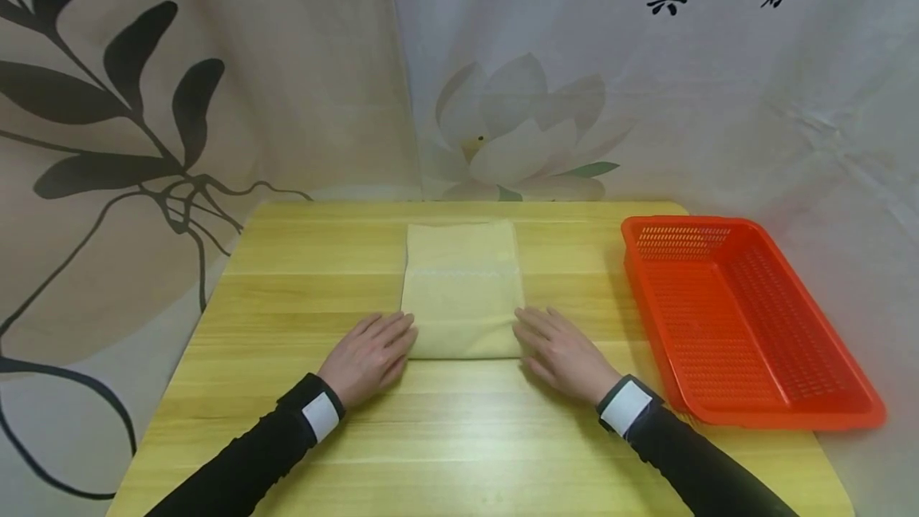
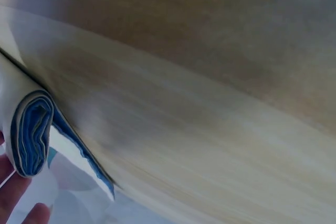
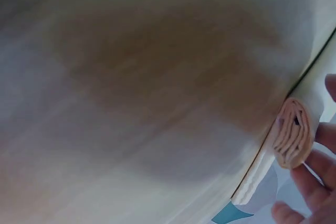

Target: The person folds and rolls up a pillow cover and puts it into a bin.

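A pale yellow folded cloth (image 1: 463,290) lies in the middle of the wooden table (image 1: 287,301), its near end rolled up. My left hand (image 1: 369,356) lies flat on the table with straight fingers touching the roll's left end. My right hand (image 1: 560,351) lies flat against the roll's right end in the same way. In the left wrist view the rolled end (image 2: 31,132) shows blue layers, with fingertips (image 2: 13,195) just below it. The right wrist view shows the other rolled end (image 3: 293,132) in pinkish layers, with fingers (image 3: 310,187) beside it.
An orange plastic basket (image 1: 747,317) stands on the table's right side, reaching past the right edge. A printed curtain (image 1: 502,62) with leaves and a lotus hangs behind the table.
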A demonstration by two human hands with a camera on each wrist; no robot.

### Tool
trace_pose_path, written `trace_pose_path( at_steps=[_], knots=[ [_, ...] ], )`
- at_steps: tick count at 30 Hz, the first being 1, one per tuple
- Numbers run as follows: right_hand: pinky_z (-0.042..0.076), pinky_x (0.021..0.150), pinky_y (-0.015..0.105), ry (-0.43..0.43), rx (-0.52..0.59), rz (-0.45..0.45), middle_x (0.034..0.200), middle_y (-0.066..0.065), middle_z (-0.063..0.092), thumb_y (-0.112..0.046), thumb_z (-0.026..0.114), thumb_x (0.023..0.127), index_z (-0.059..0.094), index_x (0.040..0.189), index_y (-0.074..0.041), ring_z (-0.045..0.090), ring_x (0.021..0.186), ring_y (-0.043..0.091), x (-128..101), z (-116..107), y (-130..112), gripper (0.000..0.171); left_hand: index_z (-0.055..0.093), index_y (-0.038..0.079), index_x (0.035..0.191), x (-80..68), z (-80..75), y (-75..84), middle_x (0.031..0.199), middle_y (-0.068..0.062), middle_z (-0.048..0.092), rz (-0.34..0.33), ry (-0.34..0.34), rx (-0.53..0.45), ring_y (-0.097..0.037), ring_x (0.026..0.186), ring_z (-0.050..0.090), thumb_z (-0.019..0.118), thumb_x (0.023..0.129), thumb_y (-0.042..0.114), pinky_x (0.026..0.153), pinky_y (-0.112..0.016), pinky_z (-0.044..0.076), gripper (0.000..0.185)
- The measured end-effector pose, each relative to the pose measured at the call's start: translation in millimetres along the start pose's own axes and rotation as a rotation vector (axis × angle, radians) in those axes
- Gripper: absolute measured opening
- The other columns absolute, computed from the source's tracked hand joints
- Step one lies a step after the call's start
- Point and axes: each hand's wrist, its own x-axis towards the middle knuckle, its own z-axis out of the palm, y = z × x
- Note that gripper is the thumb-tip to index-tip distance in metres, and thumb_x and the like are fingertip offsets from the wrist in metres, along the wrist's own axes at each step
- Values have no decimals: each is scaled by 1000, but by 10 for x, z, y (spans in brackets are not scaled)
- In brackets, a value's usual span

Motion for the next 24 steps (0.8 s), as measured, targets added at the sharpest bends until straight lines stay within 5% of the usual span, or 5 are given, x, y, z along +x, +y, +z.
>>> trace_pose_path(
  at_steps=[11,24],
  knots=[
    [34,122,65,-128,8,46,158,20,54,-34,76,100,61,148,0,52,147,38,96,12,22,61,69,7,141,26,74,-46,150,-16,63,-74,-131,-56,-32,138,61,75,99,30,118,-57,44,49],
    [35,121,66,-137,43,50,157,23,53,-32,79,98,60,148,2,53,145,40,104,-3,24,64,59,5,152,5,165,-67,159,-17,54,-152,-267,-169,-34,146,53,68,105,38,119,-60,42,58]
  ],
)
